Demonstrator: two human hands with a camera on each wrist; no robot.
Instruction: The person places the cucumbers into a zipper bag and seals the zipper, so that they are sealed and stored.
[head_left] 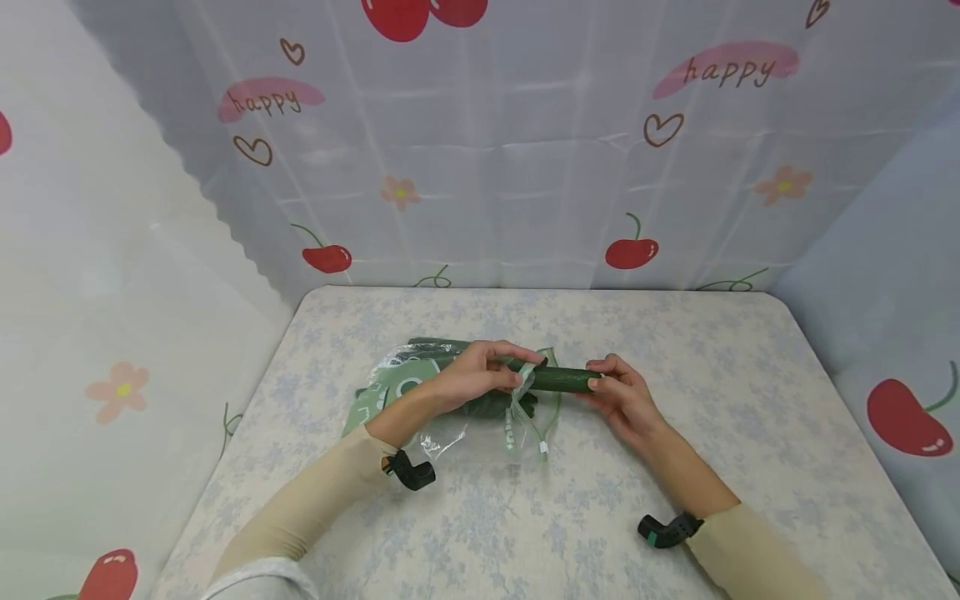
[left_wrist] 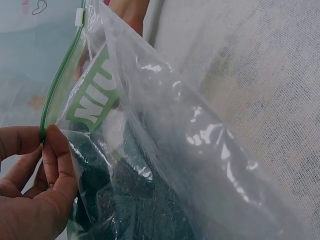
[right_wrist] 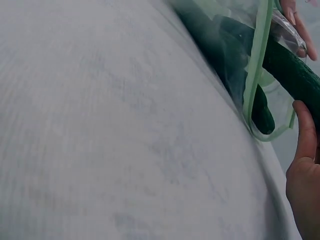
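Observation:
A dark green cucumber [head_left: 564,380] sticks out to the right from the mouth of a clear zip bag [head_left: 448,437] with green print. My right hand [head_left: 628,402] grips the cucumber's outer end between thumb and fingers; the right wrist view shows the thumb against the cucumber [right_wrist: 295,75]. With my left hand [head_left: 474,377] I pinch the bag's rim by its green zip strip [left_wrist: 64,70], as the left wrist view shows. Inside the bag lie more cucumbers [right_wrist: 262,107], partly hidden by the plastic and my left hand. The white zip slider [head_left: 543,447] hangs at the near corner of the mouth.
The bag lies on a table [head_left: 480,533] with a pale blue floral cover. A curtain [head_left: 495,167] with cherries and hearts hangs behind the table's far edge, and similar sheets stand at both sides. Each wrist wears a black camera strap [head_left: 670,530].

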